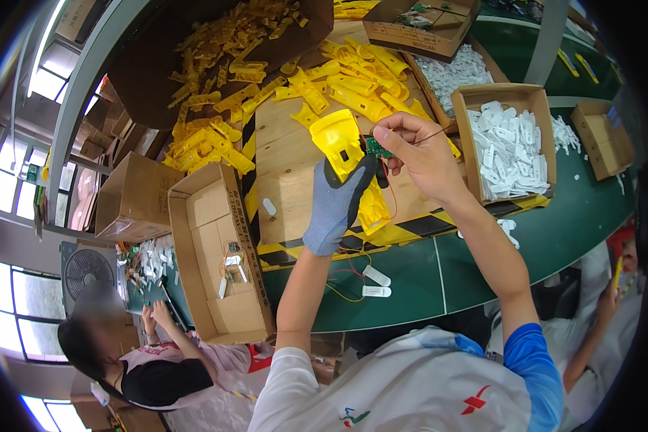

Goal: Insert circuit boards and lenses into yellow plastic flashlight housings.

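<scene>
In the middle of the view, my left hand (333,205) wears a grey-blue glove with dark fingertips and is closed around a yellow plastic housing (335,135). The housing is tilted, with a small dark rectangular opening in its face. My bare right hand (428,162) pinches a small green circuit board (376,147) between thumb and fingers, right beside the housing and the gloved fingertips. Thin red wires hang from around the board. Below my left wrist, two white flat parts (376,281) with red and yellow wires lie on the green tabletop (403,294).
Yellow housings (360,83) are heaped beyond the wooden board (281,165), which has striped edging. A carton of white plastic pieces (507,151) stands at right. At left, a long cardboard box (216,288) holds a few wired parts. Other people (165,360) sit at lower left and far right.
</scene>
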`<state>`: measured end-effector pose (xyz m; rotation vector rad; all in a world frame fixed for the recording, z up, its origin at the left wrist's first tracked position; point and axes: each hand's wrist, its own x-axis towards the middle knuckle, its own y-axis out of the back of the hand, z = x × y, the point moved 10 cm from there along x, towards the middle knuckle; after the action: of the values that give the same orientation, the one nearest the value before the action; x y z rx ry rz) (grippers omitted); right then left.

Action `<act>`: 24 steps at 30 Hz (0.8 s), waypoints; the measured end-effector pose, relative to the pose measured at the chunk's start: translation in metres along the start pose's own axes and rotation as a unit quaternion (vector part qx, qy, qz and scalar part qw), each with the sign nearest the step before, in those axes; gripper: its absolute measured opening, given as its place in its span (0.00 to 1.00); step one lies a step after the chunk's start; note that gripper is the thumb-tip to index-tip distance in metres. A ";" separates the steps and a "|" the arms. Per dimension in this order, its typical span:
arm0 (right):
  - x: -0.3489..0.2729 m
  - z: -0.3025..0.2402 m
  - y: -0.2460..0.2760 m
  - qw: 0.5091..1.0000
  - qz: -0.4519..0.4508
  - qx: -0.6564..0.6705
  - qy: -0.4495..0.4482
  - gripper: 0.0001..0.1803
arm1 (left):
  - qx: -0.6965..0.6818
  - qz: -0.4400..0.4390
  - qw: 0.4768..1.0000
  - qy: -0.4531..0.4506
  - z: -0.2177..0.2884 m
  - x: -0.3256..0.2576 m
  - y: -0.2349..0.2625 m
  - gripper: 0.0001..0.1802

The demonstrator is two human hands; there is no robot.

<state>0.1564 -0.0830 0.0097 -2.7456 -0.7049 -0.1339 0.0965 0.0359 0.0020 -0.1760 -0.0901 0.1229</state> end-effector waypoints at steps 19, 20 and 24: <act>-0.008 -0.025 -0.012 0.987 -0.116 -0.108 -0.002 0.18 | -0.011 0.043 0.998 -0.038 0.012 -0.001 0.013 0.09; -0.007 -0.026 -0.012 0.987 -0.116 -0.108 -0.002 0.18 | -0.013 0.036 0.999 -0.025 0.009 0.000 0.013 0.11; -0.007 -0.033 -0.006 0.991 -0.087 -0.099 0.024 0.15 | -0.170 -0.020 0.980 0.103 -0.018 -0.002 -0.001 0.36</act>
<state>0.1467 -0.0914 0.0413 -2.8513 -0.9649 -0.3232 0.0969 0.0318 -0.0161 -0.5267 0.0922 0.0471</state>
